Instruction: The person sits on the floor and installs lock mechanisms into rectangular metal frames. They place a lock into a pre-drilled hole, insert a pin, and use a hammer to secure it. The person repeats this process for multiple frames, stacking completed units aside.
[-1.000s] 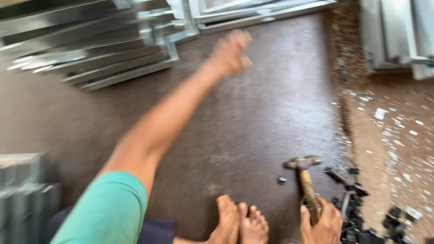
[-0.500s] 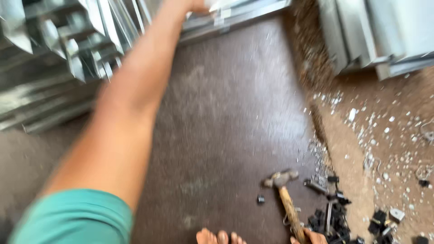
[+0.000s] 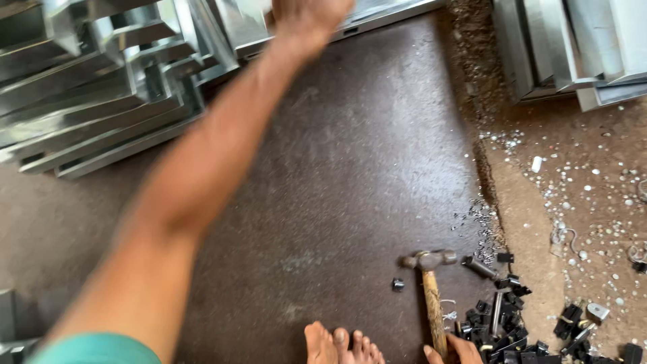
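Note:
My left arm stretches far forward over a dark floor mat [image 3: 350, 175]. My left hand [image 3: 306, 15] reaches the top edge of the view, on or at a long shiny metal channel [image 3: 377, 17]; the grip itself is blurred. My right hand [image 3: 461, 350] sits at the bottom edge, wrapped round the wooden handle of a hammer [image 3: 431, 290] whose steel head rests on the mat. My bare toes [image 3: 340, 344] show just left of the hammer.
Stacked galvanised metal channels [image 3: 101, 87] lie at the upper left, more metal sections [image 3: 573, 47] at the upper right. Several small black plastic pieces [image 3: 505, 323] and a loose one [image 3: 397, 284] lie by the hammer. Metal chips [image 3: 579, 195] litter the bare ground at right.
My left arm has reached further forward to the metal channels at the far end. The view has tilted forward. The hammer stays on the mat in my right hand.

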